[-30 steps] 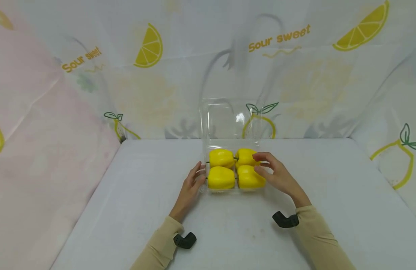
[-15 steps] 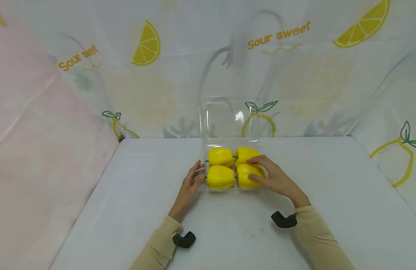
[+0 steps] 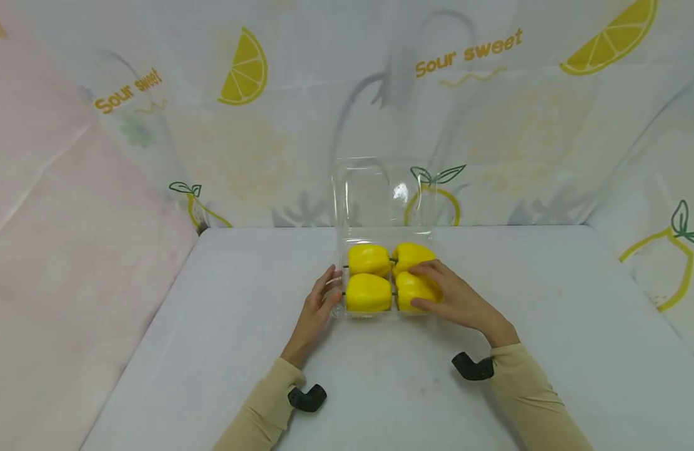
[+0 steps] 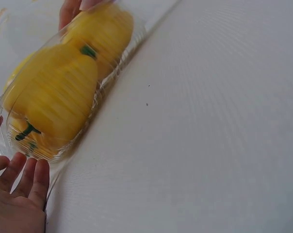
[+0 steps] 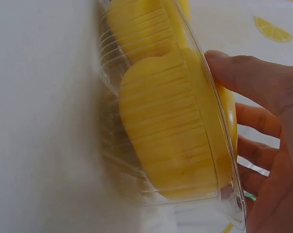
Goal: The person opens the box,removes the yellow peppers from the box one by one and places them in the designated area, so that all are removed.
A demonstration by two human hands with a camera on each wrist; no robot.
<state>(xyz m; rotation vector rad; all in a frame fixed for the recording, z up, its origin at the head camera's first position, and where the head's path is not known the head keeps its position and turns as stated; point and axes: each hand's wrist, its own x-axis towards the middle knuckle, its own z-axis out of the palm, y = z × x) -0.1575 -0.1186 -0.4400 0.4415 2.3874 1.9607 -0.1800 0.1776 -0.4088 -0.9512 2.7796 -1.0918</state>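
Several yellow bell peppers with green stems sit in two rows in a clear plastic clamshell container (image 3: 388, 235), its lid (image 3: 366, 194) raised at the back. My left hand (image 3: 315, 313) rests its fairly straight fingers against the container's left side, as the left wrist view also shows. My right hand (image 3: 465, 300) holds the front right bell pepper (image 3: 413, 288), its thumb on the near side and fingers over the far side. In the right wrist view this bell pepper (image 5: 161, 121) still lies within the ribbed wall. The back right bell pepper (image 3: 410, 254) is partly hidden by that hand.
The container stands on a white table (image 3: 375, 388) near its back edge. Behind hangs a curtain (image 3: 302, 125) printed with lemons and lettering. A black curved device (image 3: 307, 398) sits at the left wrist, another black device (image 3: 473, 366) at the right.
My right hand has moved slightly left and down onto the front right bell pepper, its fingers closing around it. My left hand stays at the container's side. The head view has tilted a little.
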